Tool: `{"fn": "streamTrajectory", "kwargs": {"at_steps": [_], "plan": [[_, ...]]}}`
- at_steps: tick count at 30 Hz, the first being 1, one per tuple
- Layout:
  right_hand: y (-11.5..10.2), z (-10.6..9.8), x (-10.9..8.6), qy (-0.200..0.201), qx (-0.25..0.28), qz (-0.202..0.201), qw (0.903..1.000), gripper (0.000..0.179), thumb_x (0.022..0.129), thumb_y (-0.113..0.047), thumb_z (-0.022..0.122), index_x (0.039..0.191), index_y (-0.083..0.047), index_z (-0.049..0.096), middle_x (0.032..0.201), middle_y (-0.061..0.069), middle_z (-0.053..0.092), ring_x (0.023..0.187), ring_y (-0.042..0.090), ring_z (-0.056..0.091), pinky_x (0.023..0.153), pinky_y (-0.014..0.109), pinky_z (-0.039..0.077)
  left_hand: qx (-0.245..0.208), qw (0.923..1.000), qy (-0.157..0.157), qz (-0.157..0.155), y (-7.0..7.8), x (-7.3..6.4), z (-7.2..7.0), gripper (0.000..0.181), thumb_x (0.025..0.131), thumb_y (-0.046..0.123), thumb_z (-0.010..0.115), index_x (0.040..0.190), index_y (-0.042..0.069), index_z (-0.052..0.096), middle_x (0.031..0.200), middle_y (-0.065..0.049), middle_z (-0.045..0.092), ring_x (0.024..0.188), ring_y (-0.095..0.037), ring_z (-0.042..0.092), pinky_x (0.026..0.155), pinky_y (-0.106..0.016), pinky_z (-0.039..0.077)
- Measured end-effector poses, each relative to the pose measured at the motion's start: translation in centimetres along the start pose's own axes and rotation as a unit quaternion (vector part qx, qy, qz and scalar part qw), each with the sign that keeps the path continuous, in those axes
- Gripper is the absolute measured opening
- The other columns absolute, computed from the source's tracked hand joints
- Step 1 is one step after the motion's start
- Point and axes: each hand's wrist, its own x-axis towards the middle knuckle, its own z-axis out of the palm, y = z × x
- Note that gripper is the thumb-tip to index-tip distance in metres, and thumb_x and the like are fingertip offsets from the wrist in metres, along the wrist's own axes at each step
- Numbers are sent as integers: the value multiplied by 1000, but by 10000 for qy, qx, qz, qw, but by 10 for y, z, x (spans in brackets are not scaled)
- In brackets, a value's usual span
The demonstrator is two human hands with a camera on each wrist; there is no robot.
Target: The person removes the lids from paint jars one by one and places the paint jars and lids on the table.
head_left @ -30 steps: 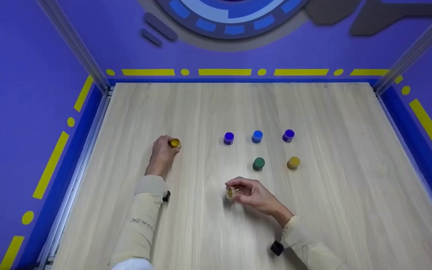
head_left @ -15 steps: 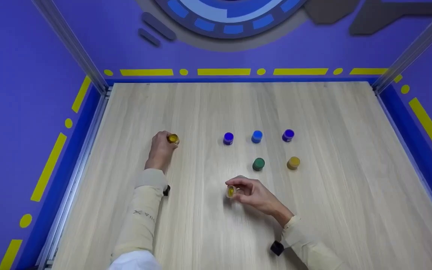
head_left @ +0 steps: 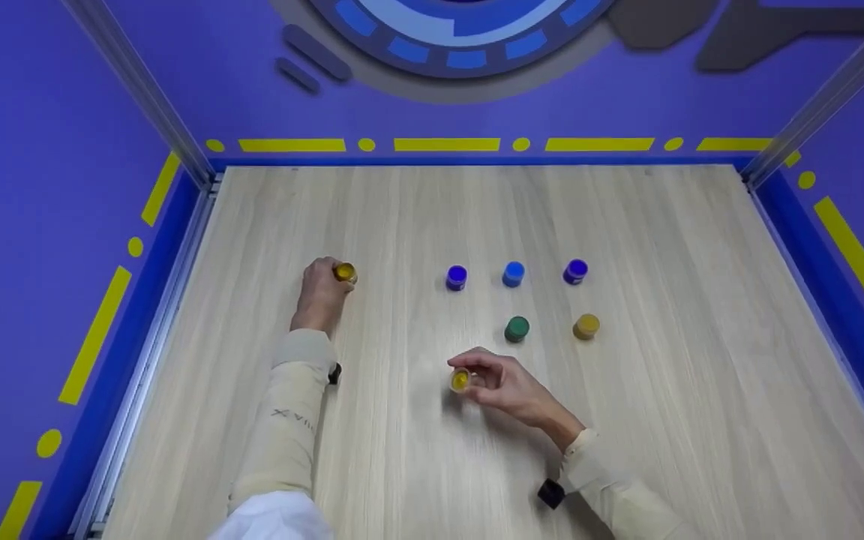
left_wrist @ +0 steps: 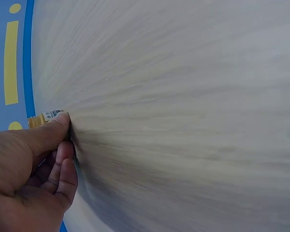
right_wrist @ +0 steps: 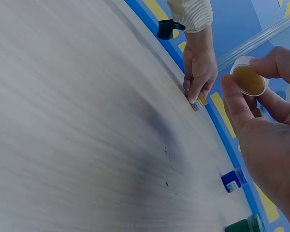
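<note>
Left hand [head_left: 320, 291] pinching small cylindrical yellow plastic-looking jar [head_left: 346, 273], right hand [head_left: 508, 386] pinching round yellow clear-rimmed cap [head_left: 460, 380], I think. Probably light, stiff, bit slick; I'd grab sides.

Pale tabletop [head_left: 394, 217] (wood-grained), five coloured jars [head_left: 514, 274]; three behind two

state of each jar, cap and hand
left hand: holding gold jar
gold jar: upright, uncapped
right hand: holding clear cap
clear cap: in midair, yellow inside
left dark blue jar: upright, capped
light blue jar: upright, cap unclear
right dark blue jar: upright, cap unclear
green jar: upright, looks capped
yellow jar: upright, cap unclear
</note>
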Motion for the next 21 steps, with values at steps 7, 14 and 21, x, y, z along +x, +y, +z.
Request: {"fn": "streamTrajectory", "kwargs": {"at_steps": [7, 14, 21], "plan": [[-15, 1, 13, 212, -257, -180, 9993, 43, 93, 5, 66, 135, -1, 63, 130, 25, 59, 109, 18, 60, 93, 23, 50, -52, 9999, -41, -135, 0, 0, 1, 35, 94, -3, 70, 128, -5, 59, 126, -18, 57, 123, -31, 55, 107, -43, 44], [-32, 3, 36, 341, -428, -425, 9976, 42, 94, 2, 65, 136, -3, 64, 125, 19, 61, 102, 21, 64, 91, 39, 56, 23, 9999, -25, -164, -1, 1, -2, 37, 94, -2, 70, 129, -6, 58, 128, -19, 58, 124, -32, 55, 107, -43, 45], [-42, 4, 54, 273, -105, -505, 9983, 47, 93, 6, 64, 140, 3, 58, 130, 24, 54, 108, 28, 67, 96, 47, 54, 23, 10000, 14, -36, 1, 0, 1, 35, 93, -4, 71, 126, -8, 59, 126, -21, 58, 123, -33, 56, 107, -43, 44]]}}
